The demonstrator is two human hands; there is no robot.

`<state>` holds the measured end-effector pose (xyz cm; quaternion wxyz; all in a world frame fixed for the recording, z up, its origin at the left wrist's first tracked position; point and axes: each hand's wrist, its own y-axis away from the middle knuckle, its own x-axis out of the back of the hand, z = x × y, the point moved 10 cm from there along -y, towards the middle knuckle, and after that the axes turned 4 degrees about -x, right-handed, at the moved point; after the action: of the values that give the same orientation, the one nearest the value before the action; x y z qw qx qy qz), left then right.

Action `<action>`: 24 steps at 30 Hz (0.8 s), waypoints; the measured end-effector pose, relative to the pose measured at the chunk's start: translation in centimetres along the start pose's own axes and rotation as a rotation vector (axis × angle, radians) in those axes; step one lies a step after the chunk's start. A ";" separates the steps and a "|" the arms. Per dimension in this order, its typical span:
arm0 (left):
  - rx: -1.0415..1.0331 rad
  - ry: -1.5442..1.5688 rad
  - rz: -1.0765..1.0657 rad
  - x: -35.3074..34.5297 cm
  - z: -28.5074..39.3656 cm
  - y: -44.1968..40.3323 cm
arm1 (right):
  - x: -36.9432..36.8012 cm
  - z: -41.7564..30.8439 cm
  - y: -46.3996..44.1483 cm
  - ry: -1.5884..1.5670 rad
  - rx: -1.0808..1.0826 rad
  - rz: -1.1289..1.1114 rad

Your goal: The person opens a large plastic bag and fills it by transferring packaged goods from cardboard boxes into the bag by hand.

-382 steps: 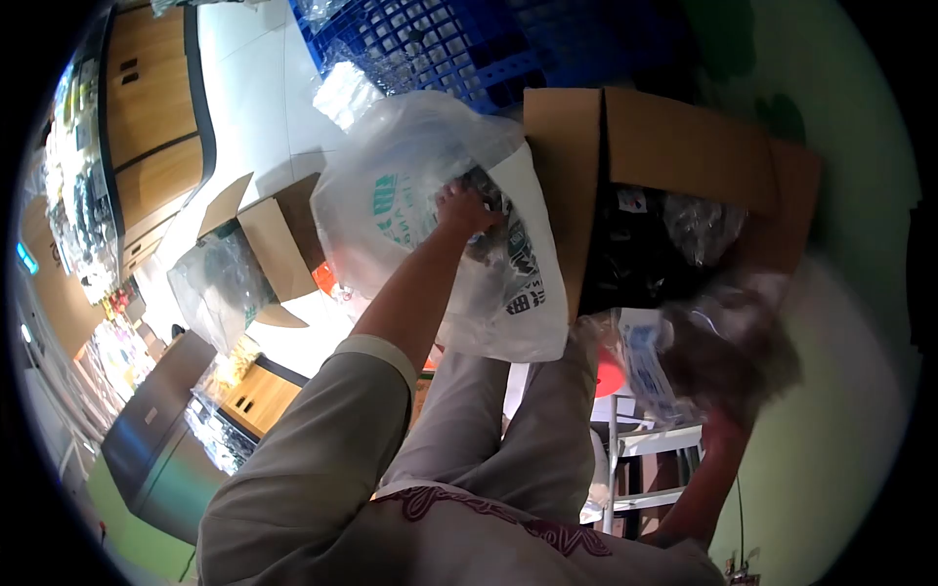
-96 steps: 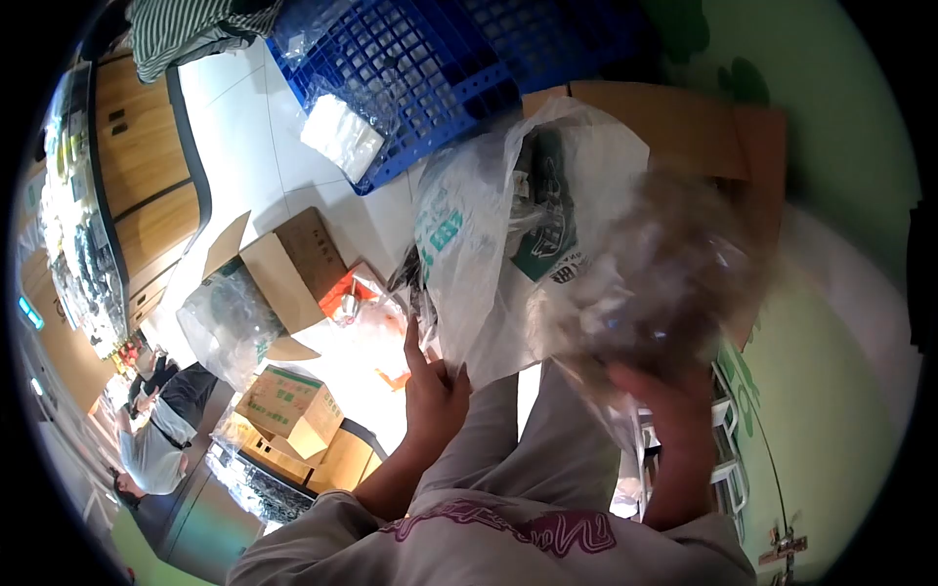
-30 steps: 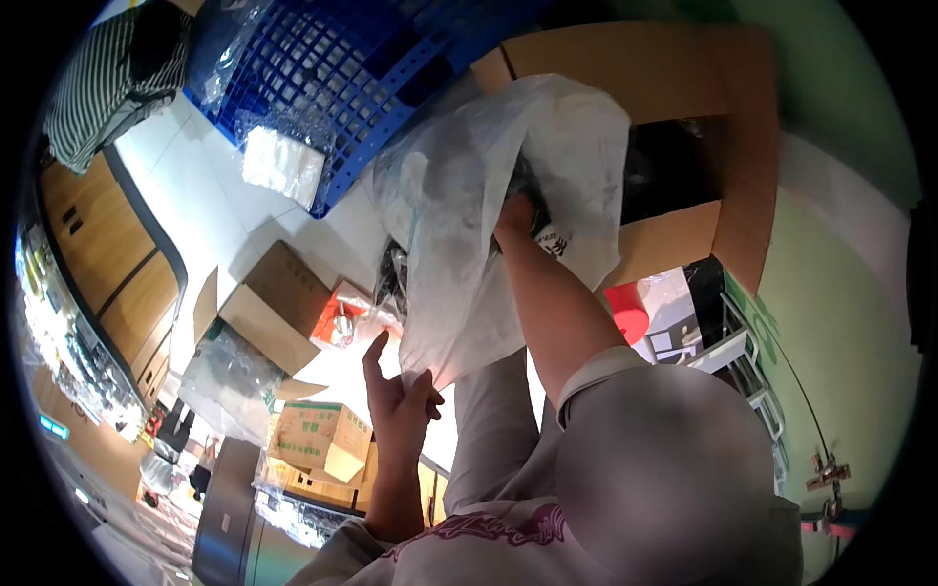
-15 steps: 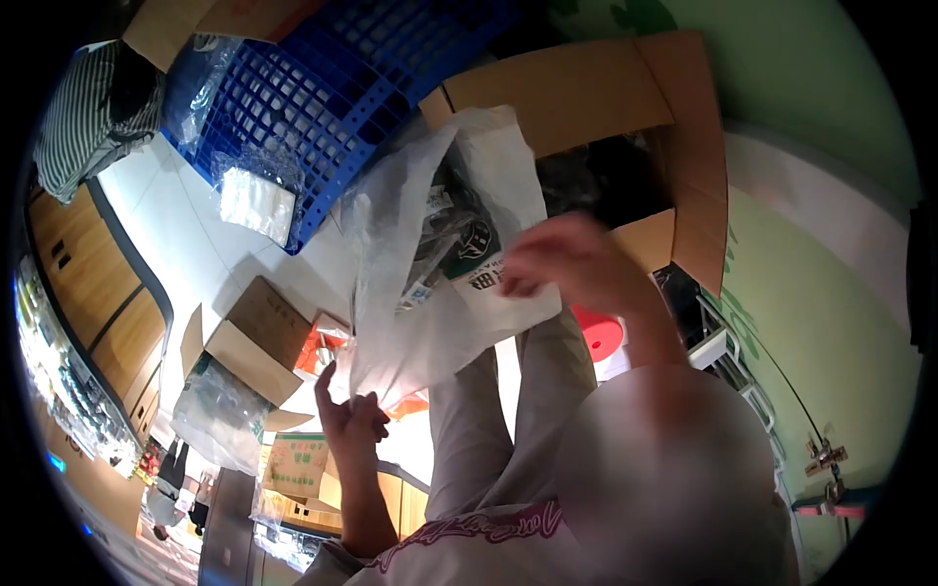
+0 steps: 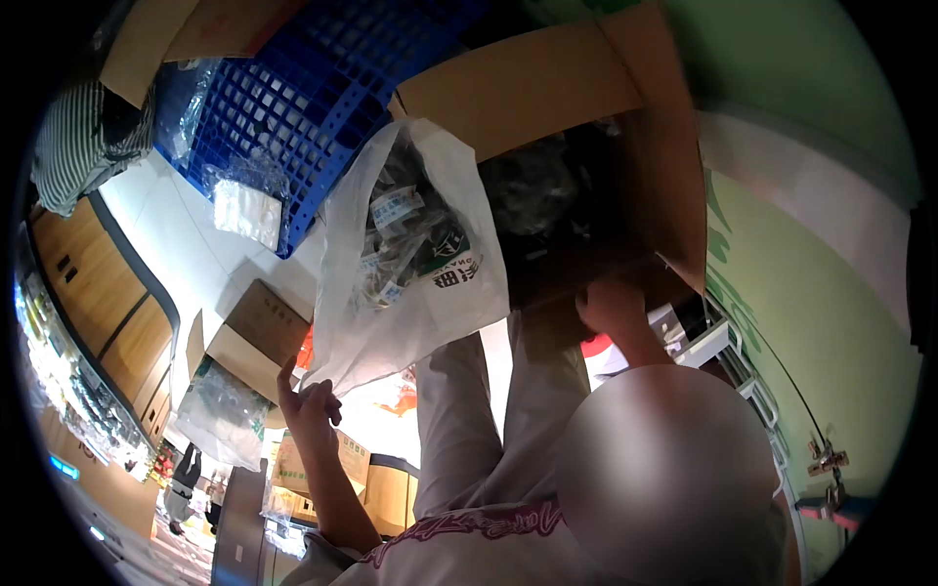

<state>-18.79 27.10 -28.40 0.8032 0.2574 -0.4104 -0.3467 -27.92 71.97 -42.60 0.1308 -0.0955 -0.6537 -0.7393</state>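
A translucent white plastic bag (image 5: 342, 332) with dark lettering stands open-mouthed in front of my legs. Inside it lie several clear-wrapped dark packets (image 5: 396, 210) with white labels. My left hand (image 5: 311, 402) pinches the bag's near corner, its index finger stretched out. Right of the bag is a large open cardboard box (image 5: 528, 88); dark plastic-wrapped items (image 5: 532, 186) show in its shadowed inside. At the box's near edge, my right hand (image 5: 614, 308) is closed on the cardboard, with some fingertips hidden.
A blue plastic pallet (image 5: 293, 107) lies at the upper left, a clear-wrapped white pack (image 5: 248, 211) by its edge. Smaller cartons (image 5: 259, 327) stand on the left floor. A metal rack (image 5: 728, 352) and a green wall (image 5: 811, 322) are at the right. A person (image 5: 181, 493) is far off.
My right hand has moved from the bag's side to the box's near edge. The bag has shifted left with my left hand, and its mouth is wider. More of the box's inside shows.
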 end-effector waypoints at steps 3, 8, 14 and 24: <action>-0.024 0.006 0.018 -0.5 0.5 -0.2 | -7.3 1.2 -1.3 0.021 0.096 -0.006; -0.027 -0.027 0.008 -2.5 1.1 0.1 | -10.6 2.2 -5.7 -0.024 0.037 -0.194; -0.040 -0.035 0.019 -2.8 0.4 -0.8 | -16.1 1.1 -7.0 -0.184 0.040 -0.160; -0.081 -0.076 0.004 -4.3 1.0 0.1 | -21.2 4.4 -11.2 -1.212 -0.066 -0.001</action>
<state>-21.46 30.30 -29.87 0.7975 0.2105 -0.4268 -0.3708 -11.50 79.00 -59.20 -0.2682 -0.5033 -0.5883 -0.5732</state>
